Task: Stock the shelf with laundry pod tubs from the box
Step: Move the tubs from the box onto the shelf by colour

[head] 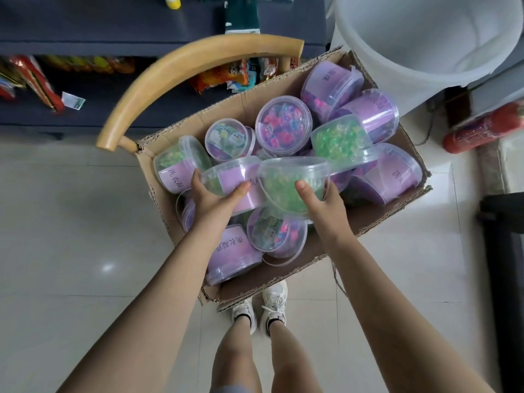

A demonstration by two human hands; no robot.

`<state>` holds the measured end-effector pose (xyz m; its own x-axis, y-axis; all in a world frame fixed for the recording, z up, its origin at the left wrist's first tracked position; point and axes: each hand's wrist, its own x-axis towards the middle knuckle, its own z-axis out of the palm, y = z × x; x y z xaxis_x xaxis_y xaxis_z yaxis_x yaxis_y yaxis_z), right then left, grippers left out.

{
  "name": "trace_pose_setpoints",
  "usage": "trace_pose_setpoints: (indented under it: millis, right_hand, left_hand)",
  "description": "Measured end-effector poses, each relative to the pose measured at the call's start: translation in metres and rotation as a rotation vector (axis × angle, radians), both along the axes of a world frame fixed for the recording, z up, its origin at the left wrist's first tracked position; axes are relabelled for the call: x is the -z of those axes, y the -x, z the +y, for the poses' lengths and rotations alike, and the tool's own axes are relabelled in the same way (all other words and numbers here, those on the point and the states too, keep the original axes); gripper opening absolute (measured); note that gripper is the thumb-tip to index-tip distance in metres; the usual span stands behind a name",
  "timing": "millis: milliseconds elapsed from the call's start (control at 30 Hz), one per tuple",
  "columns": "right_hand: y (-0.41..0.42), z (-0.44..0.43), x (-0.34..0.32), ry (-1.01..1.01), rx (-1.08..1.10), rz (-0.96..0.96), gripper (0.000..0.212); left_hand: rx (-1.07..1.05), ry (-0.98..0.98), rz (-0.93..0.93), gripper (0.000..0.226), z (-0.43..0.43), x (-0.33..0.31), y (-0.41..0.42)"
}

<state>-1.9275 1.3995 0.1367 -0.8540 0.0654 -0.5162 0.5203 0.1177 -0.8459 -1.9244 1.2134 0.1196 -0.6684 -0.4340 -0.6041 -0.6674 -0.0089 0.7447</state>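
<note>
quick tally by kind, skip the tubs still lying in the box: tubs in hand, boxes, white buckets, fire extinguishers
held tubs: 2
cardboard box: 1
white bucket: 1
fire extinguisher: 1
total: 5

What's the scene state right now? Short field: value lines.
left hand: grips purple-label tub over the box
right hand: grips green-pod tub over the box
box: open cardboard, other tubs jumbled inside
shelf: dark, behind the box, holds snack packets; no tubs visible on it
nearby: wooden chair back, white bucket, red fire extinguisher
</note>
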Motion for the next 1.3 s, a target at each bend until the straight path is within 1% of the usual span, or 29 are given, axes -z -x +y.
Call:
trace_pose_setpoints:
  millis: [33,133,167,267,300,333,367,433,467,500,533,600,633,700,767,800,900,933,967,1000,1033,1067,1100,1133,1167,1200,1267,1300]
  right_hand:
    - [-0.001,0.000,0.000,0.017,0.011,-0.012,0.061]
    - [0.000,0.003,-0.005,0.072,0.027,-0.026,0.058]
    - [0.001,0.003,-0.006,0.078,0.031,-0.037,0.065]
    - [0.000,0.000,-0.020,0.079,0.055,-0.079,0.117]
    - [-0.001,0.000,-0.025,0.097,0.056,-0.079,0.125]
    - [-0.001,0.000,-0.032,0.116,0.042,-0.073,0.127]
    - [-0.001,-0.002,-0.043,0.131,0.025,-0.061,0.124]
    - [-0.004,-0.011,-0.077,0.147,-0.026,-0.023,0.108]
    - [-0.003,-0.016,-0.092,0.166,-0.053,-0.006,0.100]
    - [-0.002,-0.017,-0.100,0.190,-0.058,0.005,0.095]
    - [0.000,-0.024,-0.115,0.193,-0.066,0.023,0.097]
    - [0.003,-0.042,-0.148,0.168,-0.088,0.075,0.113]
    - [0.005,-0.053,-0.167,0.174,-0.092,0.113,0.118]
    - [0.009,-0.076,-0.204,0.189,-0.099,0.178,0.119]
    - [0.013,-0.103,-0.240,0.201,-0.119,0.269,0.107]
    - [0.014,-0.116,-0.255,0.209,-0.128,0.313,0.106]
    - [0.015,-0.164,-0.302,0.232,-0.160,0.368,0.131]
    - [0.014,-0.182,-0.316,0.243,-0.160,0.397,0.134]
    - [0.009,-0.200,-0.333,0.245,-0.164,0.426,0.131]
    - [0.006,-0.220,-0.349,0.238,-0.166,0.450,0.119]
    - [0.001,-0.241,-0.366,0.246,-0.162,0.477,0.095]
    - [-0.001,-0.259,-0.379,0.252,-0.160,0.505,0.065]
    - [0.000,-0.277,-0.389,0.259,-0.152,0.535,0.040]
    - [0.000,-0.294,-0.400,0.264,-0.137,0.557,0.027]
    - [-0.002,-0.310,-0.411,0.267,-0.134,0.580,0.027]
    - [-0.002,-0.328,-0.422,0.278,-0.133,0.604,0.039]
    - [-0.002,-0.359,-0.440,0.274,-0.137,0.645,0.074]
    - [0.001,-0.374,-0.449,0.277,-0.136,0.659,0.084]
  left_hand:
    - [-0.014,-0.016,0.003,0.117,-0.001,-0.001,0.001]
    - [-0.049,-0.030,0.031,0.107,-0.004,-0.006,0.001]
    - [-0.058,-0.034,0.036,0.106,-0.005,-0.008,-0.001]
    - [-0.085,-0.087,0.044,0.118,-0.009,-0.026,-0.011]
    - [-0.100,-0.111,0.050,0.119,-0.011,-0.034,-0.013]
    - [-0.118,-0.144,0.067,0.114,-0.015,-0.042,-0.015]
    - [-0.137,-0.177,0.102,0.102,-0.017,-0.054,-0.018]
    - [-0.168,-0.213,0.199,0.070,-0.027,-0.084,-0.025]
    - [-0.170,-0.223,0.235,0.062,-0.032,-0.097,-0.026]
    - [-0.171,-0.235,0.251,0.058,-0.035,-0.107,-0.027]
    - [-0.176,-0.240,0.281,0.057,-0.042,-0.123,-0.028]
    - [-0.177,-0.239,0.342,0.054,-0.062,-0.159,-0.031]
    - [-0.174,-0.230,0.366,0.055,-0.073,-0.179,-0.032]
    - [-0.172,-0.219,0.426,0.060,-0.098,-0.214,-0.034]
    - [-0.153,-0.200,0.499,0.061,-0.128,-0.249,-0.036]
    - [-0.138,-0.194,0.536,0.062,-0.145,-0.266,-0.037]
    - [-0.106,-0.197,0.638,0.061,-0.201,-0.314,-0.043]
    - [-0.101,-0.197,0.674,0.060,-0.222,-0.329,-0.046]
    - [-0.094,-0.198,0.709,0.058,-0.243,-0.343,-0.047]
    - [-0.082,-0.200,0.739,0.058,-0.264,-0.357,-0.049]
    - [-0.066,-0.201,0.766,0.058,-0.285,-0.371,-0.050]
    - [-0.049,-0.200,0.792,0.058,-0.305,-0.384,-0.051]
    - [-0.033,-0.195,0.817,0.059,-0.325,-0.397,-0.052]
    - [-0.015,-0.184,0.841,0.061,-0.345,-0.409,-0.053]
    - [0.002,-0.167,0.861,0.064,-0.364,-0.420,-0.053]
    - [0.014,-0.149,0.877,0.067,-0.383,-0.431,-0.053]
    - [0.027,-0.128,0.907,0.071,-0.417,-0.451,-0.053]
    - [0.034,-0.129,0.921,0.076,-0.432,-0.460,-0.051]
